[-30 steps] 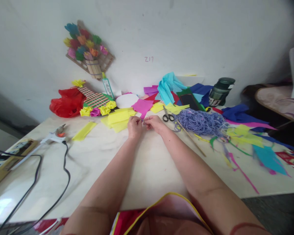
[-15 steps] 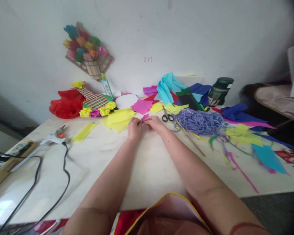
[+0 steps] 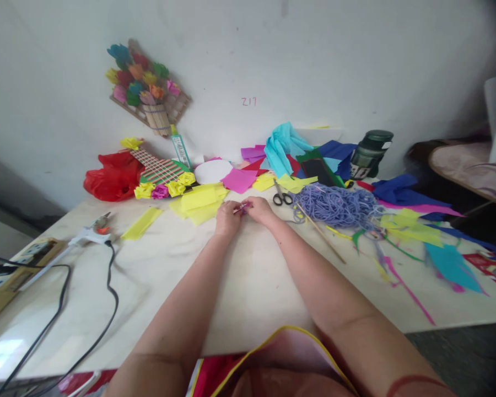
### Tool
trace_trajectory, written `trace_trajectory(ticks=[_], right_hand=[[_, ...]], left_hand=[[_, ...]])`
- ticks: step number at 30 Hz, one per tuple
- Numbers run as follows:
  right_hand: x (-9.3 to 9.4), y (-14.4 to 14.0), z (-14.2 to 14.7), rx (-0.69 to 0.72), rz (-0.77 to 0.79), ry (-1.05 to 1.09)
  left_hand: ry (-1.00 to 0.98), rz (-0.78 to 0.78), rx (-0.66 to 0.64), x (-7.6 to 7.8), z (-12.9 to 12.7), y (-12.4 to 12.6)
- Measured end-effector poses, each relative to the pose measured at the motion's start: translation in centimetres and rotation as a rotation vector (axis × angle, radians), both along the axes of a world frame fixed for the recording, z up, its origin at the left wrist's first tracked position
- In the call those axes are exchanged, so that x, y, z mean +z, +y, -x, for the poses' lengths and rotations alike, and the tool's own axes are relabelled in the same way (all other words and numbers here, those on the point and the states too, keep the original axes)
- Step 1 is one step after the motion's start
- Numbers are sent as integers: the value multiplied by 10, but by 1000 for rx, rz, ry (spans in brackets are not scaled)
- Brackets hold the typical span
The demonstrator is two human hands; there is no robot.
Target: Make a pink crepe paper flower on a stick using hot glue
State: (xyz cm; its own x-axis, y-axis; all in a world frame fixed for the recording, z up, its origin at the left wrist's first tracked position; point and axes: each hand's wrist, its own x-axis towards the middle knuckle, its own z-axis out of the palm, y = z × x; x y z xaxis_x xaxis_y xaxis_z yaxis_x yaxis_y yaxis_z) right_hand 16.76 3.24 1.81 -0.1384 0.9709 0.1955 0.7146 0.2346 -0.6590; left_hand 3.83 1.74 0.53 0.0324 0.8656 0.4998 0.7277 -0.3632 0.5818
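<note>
I see both hands meeting at the middle of the pale table, well forward of the body. My left hand and right hand have their fingertips pinched together on a small rolled piece of pink paper, which sits between the two hands just above the tabletop; it is too small for me to tell its exact shape. Both hands are closed on it, thumbs against forefingers.

Just beyond the hands lies a pile of yellow paper sheets, and behind that a magenta paper square and a white disc. Black-handled scissors lie just to the right of my right hand, near a heap of purple yarn with a thin wooden stick lying beside it. Farther right, scraps of blue, yellow and cyan paper are scattered. A dark green jar stands against the wall.

To the left a hot glue gun rests on the table with its black cord trailing toward me, near a power strip. A red plastic bag lies at the far left by the wall.
</note>
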Motion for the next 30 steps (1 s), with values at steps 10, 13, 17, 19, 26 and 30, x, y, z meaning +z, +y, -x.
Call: trace_trajectory(ticks=[10, 13, 17, 19, 26, 30], right_hand=[[9, -9, -3, 68, -75, -334], [11, -9, -3, 64, -74, -364], [11, -10, -4, 79, -59, -380], [11, -10, -4, 88, -55, -378], [14, -12, -4, 51, -64, -289], [12, -11, -2, 28, -74, -215]], left_hand=[[-68, 88, 60, 9, -3, -7], [-47, 82, 50, 7, -3, -6], [-66, 124, 27, 3, -3, -6], [-87, 148, 3, 2, -3, -6], [-36, 36, -14, 1, -4, -5], [-2, -23, 3, 1, -4, -5]])
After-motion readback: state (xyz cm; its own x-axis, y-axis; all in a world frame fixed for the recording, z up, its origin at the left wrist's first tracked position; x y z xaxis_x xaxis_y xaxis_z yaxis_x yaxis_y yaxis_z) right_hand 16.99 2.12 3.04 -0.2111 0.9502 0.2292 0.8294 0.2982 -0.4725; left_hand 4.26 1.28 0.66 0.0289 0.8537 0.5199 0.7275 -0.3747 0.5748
